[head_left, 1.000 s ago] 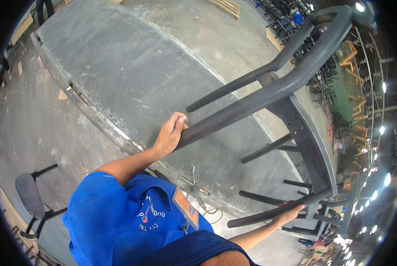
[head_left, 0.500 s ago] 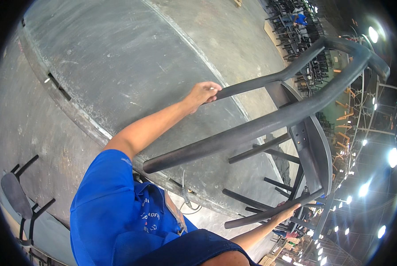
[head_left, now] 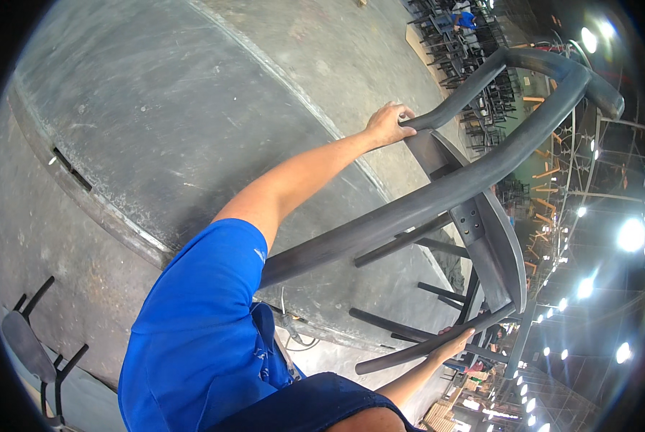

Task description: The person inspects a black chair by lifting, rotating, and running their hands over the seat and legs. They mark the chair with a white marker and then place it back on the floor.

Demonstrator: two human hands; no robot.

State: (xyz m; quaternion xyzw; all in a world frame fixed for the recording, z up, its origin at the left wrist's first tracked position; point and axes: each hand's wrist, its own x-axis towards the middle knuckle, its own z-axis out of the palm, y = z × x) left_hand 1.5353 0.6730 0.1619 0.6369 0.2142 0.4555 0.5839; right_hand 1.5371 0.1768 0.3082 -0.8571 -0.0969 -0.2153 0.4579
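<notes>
A dark, smooth wooden chair frame [head_left: 409,205], tilted on its side, fills the middle and right of the view. Around its upper bar, close to where a flat crosspiece [head_left: 475,219] joins, curl the fingers of my left hand [head_left: 391,126]. My right hand [head_left: 450,347] grips a lower bar of the same frame, thumb on one side and fingers partly hidden behind. Small holes show in the crosspiece. My blue-sleeved left arm covers the near end of the long thick bar.
A grey, scuffed surface [head_left: 157,108] with a metal-edged seam lies beneath. Another dark chair [head_left: 29,344] stands at lower left. Many stacked dark chair frames [head_left: 445,50] and a person in blue [head_left: 464,19] are at the far top. A cable [head_left: 294,331] hangs near my body.
My left hand has moved up and right along the bar toward the crosspiece. My right hand keeps its hold, and the frame has shifted slightly left in view.
</notes>
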